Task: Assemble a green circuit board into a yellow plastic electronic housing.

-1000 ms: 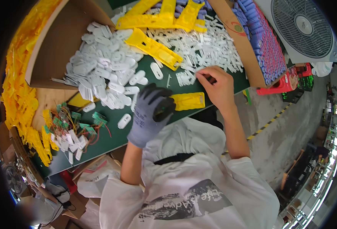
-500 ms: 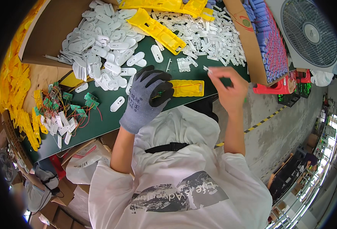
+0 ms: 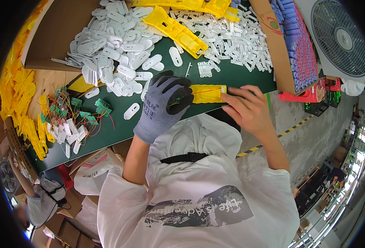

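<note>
My left hand (image 3: pixel 166 105), in a grey glove with black fingertips, is closed around the left part of a yellow plastic casing (image 3: pixel 207 94) near the table's front edge. A red wire runs inside the casing, and a bit of green shows by the gloved fingers. At the casing's right end, the fingers of my bare right hand (image 3: pixel 248 110) press a small white plastic piece (image 3: pixel 223 89) into place against it. Just beyond lie a few small white brackets (image 3: pixel 208 69) and a thin white strip (image 3: pixel 188 69).
Piles of white oval covers (image 3: pixel 108 49) and small white parts (image 3: pixel 240 41) cover the far table. Green circuit boards with wires (image 3: pixel 62 107) lie left. Yellow casings (image 3: pixel 176 31) rest at the back. A carton of blue-purple cylindrical cells (image 3: pixel 296 53) and a fan (image 3: pixel 343 39) stand right.
My right hand has come down and left, bringing the small white piece from the air to the right end of the yellow casing. My left hand still grips the casing.
</note>
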Demonstrator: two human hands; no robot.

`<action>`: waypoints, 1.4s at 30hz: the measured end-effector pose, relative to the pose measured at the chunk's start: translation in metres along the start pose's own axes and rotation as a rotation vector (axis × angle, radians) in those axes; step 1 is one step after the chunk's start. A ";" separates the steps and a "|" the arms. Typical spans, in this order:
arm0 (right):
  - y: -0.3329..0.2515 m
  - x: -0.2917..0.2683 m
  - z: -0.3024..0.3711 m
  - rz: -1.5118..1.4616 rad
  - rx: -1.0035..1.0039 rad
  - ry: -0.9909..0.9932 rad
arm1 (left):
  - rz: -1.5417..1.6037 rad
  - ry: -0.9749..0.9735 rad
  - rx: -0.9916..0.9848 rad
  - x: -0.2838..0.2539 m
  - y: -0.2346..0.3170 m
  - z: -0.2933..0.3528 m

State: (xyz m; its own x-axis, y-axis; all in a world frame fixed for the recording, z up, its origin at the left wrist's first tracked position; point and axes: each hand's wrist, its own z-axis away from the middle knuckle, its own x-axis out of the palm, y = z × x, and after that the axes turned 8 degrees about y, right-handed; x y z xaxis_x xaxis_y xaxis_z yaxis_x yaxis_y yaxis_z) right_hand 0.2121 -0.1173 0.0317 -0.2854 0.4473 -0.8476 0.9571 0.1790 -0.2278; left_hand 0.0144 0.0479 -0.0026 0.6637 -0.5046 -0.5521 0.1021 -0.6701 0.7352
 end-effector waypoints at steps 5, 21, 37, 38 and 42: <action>-0.022 0.001 -0.007 0.075 -0.005 -0.110 | -0.009 0.034 0.026 -0.006 -0.001 0.006; -0.012 0.077 -0.115 0.043 0.350 -0.194 | 0.013 0.050 0.092 0.003 0.001 0.003; 0.136 0.029 -0.110 0.454 0.559 0.391 | 0.015 0.019 0.027 -0.001 0.005 -0.001; 0.139 0.031 -0.115 0.543 0.632 0.252 | 0.007 0.017 0.022 0.000 0.005 0.000; 0.149 0.036 -0.118 0.701 0.730 -0.016 | 0.015 0.021 0.025 0.004 0.004 -0.001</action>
State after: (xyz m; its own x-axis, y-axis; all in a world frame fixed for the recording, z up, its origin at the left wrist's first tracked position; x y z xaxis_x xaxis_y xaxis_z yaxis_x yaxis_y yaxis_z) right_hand 0.3381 0.0287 0.0240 0.3486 0.2333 -0.9077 0.7069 -0.7014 0.0912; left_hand 0.0178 0.0437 -0.0018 0.6802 -0.5033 -0.5329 0.0738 -0.6762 0.7330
